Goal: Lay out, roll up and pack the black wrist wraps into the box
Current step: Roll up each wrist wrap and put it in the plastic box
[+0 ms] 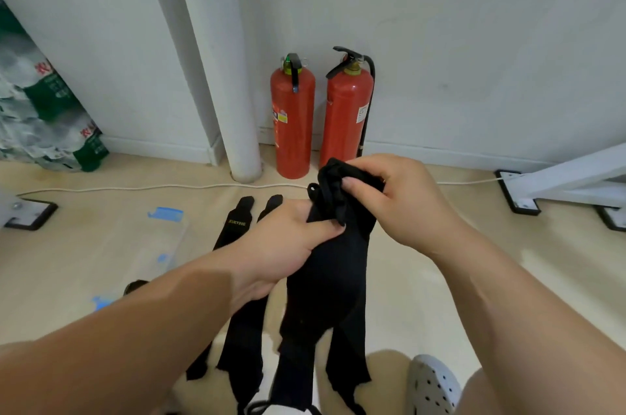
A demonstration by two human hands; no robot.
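Observation:
Both my hands hold black wrist wraps [327, 282] up over the floor. My right hand [389, 197] grips the bunched top end. My left hand [288, 238] pinches the fabric just below it, thumb on the front. The rest hangs down in long strips toward my knees. Two more black wrist wraps [237, 221] lie flat on the floor to the left, one with yellow lettering, partly hidden by my left arm. A clear plastic box [159, 241] with blue clips lies on the floor further left.
Two red fire extinguishers [293, 119] stand against the white wall beside a white pipe [237, 109]. A white cable [135, 189] runs along the floor. White furniture legs with black feet [518, 192] are at the right. Green-and-white packs [44, 109] lean at the left. A grey clog [430, 387] sits bottom right.

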